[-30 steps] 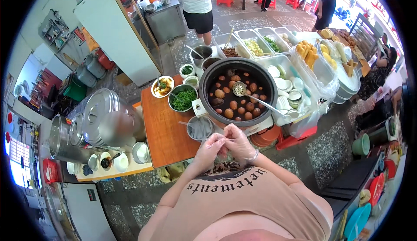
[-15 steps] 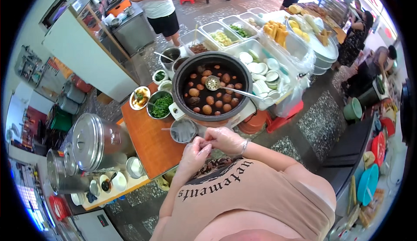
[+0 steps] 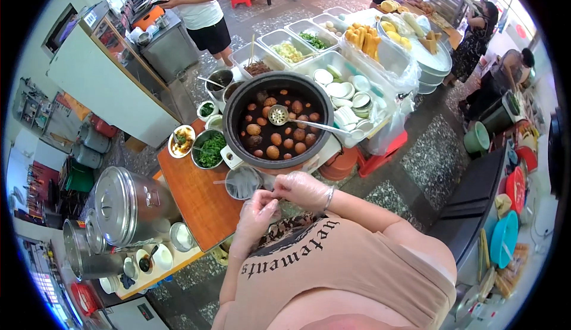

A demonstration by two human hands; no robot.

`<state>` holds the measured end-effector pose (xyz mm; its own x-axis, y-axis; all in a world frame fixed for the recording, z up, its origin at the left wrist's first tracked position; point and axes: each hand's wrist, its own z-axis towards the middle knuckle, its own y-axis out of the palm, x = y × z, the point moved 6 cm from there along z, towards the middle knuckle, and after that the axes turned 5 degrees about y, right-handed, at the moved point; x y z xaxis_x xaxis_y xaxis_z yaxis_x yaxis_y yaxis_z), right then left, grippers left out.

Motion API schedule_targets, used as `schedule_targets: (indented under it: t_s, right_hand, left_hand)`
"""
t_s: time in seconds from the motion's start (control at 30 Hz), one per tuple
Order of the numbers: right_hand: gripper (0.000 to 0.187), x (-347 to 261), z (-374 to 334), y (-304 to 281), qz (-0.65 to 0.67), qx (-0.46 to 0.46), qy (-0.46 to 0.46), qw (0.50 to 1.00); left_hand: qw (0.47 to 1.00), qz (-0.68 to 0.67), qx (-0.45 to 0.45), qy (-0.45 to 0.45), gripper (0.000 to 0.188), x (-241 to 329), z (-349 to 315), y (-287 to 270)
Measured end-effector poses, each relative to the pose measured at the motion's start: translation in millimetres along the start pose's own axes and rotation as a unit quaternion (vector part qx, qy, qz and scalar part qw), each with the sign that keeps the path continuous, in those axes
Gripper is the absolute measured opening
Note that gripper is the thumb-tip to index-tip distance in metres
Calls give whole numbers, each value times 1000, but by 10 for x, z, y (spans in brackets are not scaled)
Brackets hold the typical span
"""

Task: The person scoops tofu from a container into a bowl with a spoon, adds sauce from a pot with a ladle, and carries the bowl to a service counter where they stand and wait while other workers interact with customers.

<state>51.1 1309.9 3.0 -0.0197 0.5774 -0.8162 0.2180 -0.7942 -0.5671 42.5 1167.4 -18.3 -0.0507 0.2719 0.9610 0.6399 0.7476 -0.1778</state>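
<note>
My left hand (image 3: pixel 257 211) and my right hand (image 3: pixel 302 188) are both in thin clear plastic gloves and meet in front of my chest, fingertips pinched together on something small that I cannot make out. Just beyond them sits a small metal bowl (image 3: pixel 242 182) on the wooden counter (image 3: pixel 196 202). Behind the bowl stands a big black pot (image 3: pixel 276 128) of dark broth with brown eggs and a metal slotted ladle (image 3: pixel 279 116) resting in it.
A bowl of chopped greens (image 3: pixel 209 149) and a small dish (image 3: pixel 181 141) stand left of the pot. Large steel pots (image 3: pixel 128 205) are at the left. Clear bins with stacked dishes (image 3: pixel 351 95) and food trays (image 3: pixel 285 50) lie behind. A person in white (image 3: pixel 199 9) stands far back.
The view has shifted as my head moved. My hands stay together by the small bowl, fingers still working at the same small thing.
</note>
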Motion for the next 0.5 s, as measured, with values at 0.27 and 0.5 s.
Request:
schedule_targets:
  t_s: [0.27,0.5]
  right_hand:
    - [24,76,70,-21,221,62,32,973]
    - [10,111,93,-39,266,131,18,955]
  left_hand:
    - [982,-144,-121,-16,77,290,-42,137]
    - [981,-140,-132,-9,89,342,-32,174]
